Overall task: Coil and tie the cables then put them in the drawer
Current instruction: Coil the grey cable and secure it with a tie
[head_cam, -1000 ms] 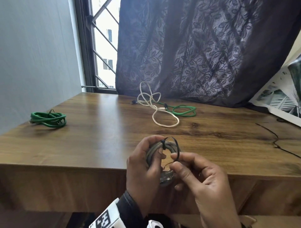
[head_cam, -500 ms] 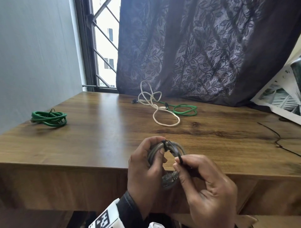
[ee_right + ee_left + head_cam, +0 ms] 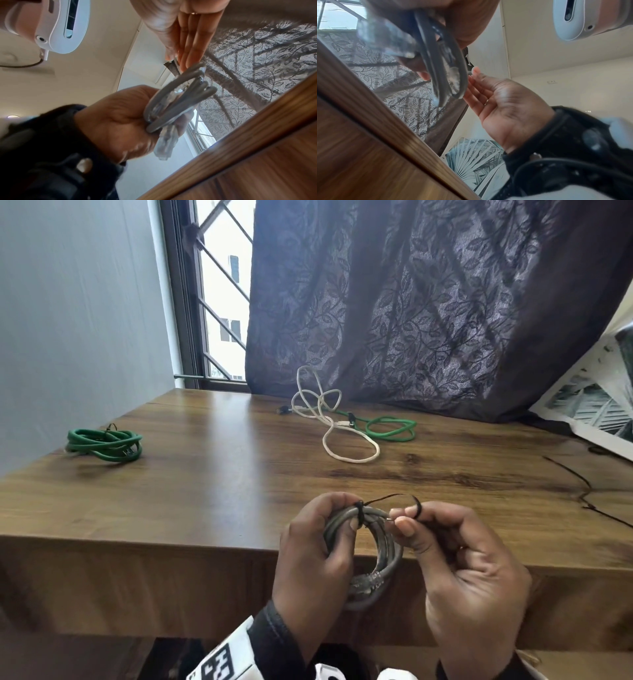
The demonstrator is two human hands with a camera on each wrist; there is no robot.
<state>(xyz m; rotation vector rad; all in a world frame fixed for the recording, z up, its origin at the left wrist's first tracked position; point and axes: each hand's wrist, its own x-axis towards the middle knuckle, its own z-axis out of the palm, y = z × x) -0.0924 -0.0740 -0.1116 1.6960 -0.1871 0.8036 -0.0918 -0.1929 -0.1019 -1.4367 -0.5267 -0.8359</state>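
In front of the table's near edge, my left hand (image 3: pixel 337 529) grips a coiled grey cable (image 3: pixel 388 556). A thin black tie (image 3: pixel 358 507) is wrapped round the top of the coil. My right hand (image 3: pixel 407 517) pinches the tie's free tail between thumb and fingertips, just right of the coil. In the right wrist view, the left hand (image 3: pixel 120 121) holds the grey coil (image 3: pixel 181 94), and a clear plug (image 3: pixel 165 143) hangs below it. The left wrist view shows the grey coil (image 3: pixel 436 65) close up, with the right hand (image 3: pixel 505 102) beside it.
On the wooden table (image 3: pixel 205 491), a tied green coil (image 3: pixel 102 445) lies at the left. A loose white cable (image 3: pixel 329 422) and a loose green cable (image 3: pixel 390 429) lie at the back by the dark curtain. Thin black ties (image 3: pixel 582 491) lie at the right.
The right hand has drawn the tie's tail out to the right. The open loop that stood above the coil has closed tight round it. The left hand keeps its hold.
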